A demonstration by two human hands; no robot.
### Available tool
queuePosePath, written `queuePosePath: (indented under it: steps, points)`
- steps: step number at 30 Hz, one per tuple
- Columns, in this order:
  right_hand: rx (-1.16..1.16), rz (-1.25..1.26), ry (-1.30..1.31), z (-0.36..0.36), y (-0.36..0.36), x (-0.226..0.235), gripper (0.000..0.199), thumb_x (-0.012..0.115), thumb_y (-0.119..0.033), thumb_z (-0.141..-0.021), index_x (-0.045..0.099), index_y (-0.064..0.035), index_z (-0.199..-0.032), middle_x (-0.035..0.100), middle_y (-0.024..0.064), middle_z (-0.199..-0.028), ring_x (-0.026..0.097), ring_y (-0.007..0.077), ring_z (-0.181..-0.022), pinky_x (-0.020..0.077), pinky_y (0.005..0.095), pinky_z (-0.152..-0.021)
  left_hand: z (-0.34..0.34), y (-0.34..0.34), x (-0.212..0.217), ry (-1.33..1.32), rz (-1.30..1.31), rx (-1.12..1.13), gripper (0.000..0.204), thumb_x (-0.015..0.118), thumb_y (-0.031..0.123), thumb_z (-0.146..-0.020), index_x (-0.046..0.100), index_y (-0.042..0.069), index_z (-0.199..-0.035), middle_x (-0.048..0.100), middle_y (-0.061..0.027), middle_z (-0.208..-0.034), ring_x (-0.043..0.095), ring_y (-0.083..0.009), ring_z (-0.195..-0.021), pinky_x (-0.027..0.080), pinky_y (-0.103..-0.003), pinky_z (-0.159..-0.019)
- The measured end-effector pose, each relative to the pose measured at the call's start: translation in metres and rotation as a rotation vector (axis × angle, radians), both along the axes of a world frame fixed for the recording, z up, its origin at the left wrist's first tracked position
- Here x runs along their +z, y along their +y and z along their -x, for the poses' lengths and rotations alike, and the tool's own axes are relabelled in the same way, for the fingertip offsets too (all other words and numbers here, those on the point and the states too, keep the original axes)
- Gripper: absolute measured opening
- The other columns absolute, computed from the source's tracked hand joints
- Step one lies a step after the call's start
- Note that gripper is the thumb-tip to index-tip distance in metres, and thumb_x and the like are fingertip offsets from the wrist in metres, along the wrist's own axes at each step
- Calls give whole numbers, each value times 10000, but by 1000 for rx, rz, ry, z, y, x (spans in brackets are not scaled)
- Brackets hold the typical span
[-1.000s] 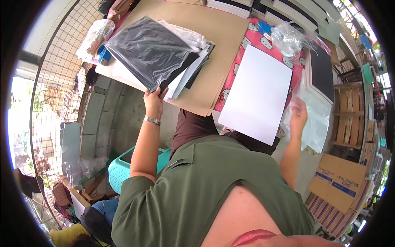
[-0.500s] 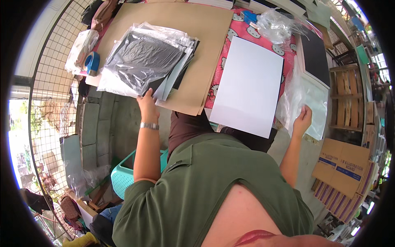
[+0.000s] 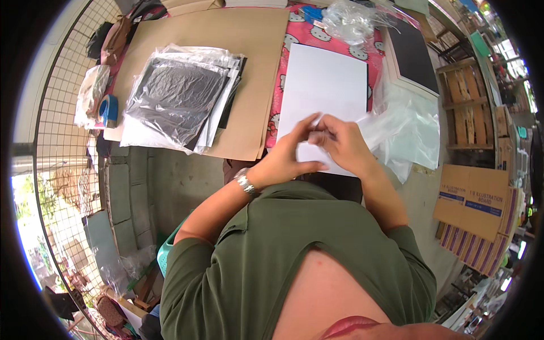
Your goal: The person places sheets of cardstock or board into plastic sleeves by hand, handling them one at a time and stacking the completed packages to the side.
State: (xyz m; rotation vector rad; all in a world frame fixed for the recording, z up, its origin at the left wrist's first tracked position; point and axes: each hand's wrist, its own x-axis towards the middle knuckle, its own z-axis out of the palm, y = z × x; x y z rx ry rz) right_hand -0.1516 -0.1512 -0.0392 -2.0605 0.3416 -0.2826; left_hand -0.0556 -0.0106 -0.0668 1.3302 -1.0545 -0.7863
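I watched both hands come together over the near edge of the white board [image 3: 326,90], which lay flat on the patterned pink tablecloth [image 3: 317,35]. A second before, they had been well apart: the left one out at the stack of bagged sheets [image 3: 181,96] on the left, the right one out at the loose plastic on the right. Now the left hand [image 3: 289,156] had left that stack, and the right hand [image 3: 340,144] had drawn a clear plastic bag [image 3: 405,124] inward with it.

The left hand's fingers were pinched together at the bag's near end, thumb and forefinger closed on the film. The right hand was curled shut on the same end, the two hands touching. The rest of the bag trailed off to the right, crumpled, lying partly over the board's right edge and the table edge beyond it.

I judged from this that the hands were working the mouth of the bag open, and that the white board was the piece nearest to them.

The bagged stack sat untouched on the brown card sheet [image 3: 255,73]. A blue tape roll [image 3: 109,109] lay at the far left, and a black-faced board [image 3: 412,54] lay far right.
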Motion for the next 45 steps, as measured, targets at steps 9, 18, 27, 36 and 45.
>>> queuePosePath:
  steps: [9,18,27,36,45]
  points:
    - [-148,-389,114,20,-52,5,124,611,-133,-836,598,-13,-864,559,-17,-738,479,53,-685,402,215,-636,-30,-36,-8,607,23,120,74,594,-3,-818,555,22,-875,615,-32,-818,567,-84,-720,460,-228,-676]
    - [-137,-425,31,1,-42,-10,174,594,-177,-854,614,-8,-889,558,-4,-629,482,68,-567,402,224,-545,-24,-39,-4,535,96,334,250,603,-61,-784,497,3,-1002,598,-75,-881,590,-126,-766,488,-250,-705]
    - [-166,-531,-213,-5,-62,-10,122,581,-47,-826,642,1,-919,642,55,-782,548,86,-565,438,221,-543,-1,-44,-2,495,-94,241,244,666,63,-789,536,25,-993,510,38,-710,426,-29,-589,340,-184,-519]
    - [418,-665,253,23,-66,5,55,602,-76,-823,599,-24,-808,624,71,-692,479,74,-483,365,230,-455,-48,-18,2,764,-54,-143,286,437,278,-942,550,16,-962,584,-50,-826,542,-127,-807,427,-264,-789]
    - [592,-407,-15,34,-94,4,252,717,-69,-687,576,4,-882,605,62,-714,590,163,-699,445,292,-699,-84,-2,37,878,-95,-135,352,533,348,-874,508,30,-1024,597,-115,-846,631,-239,-756,529,-339,-649]
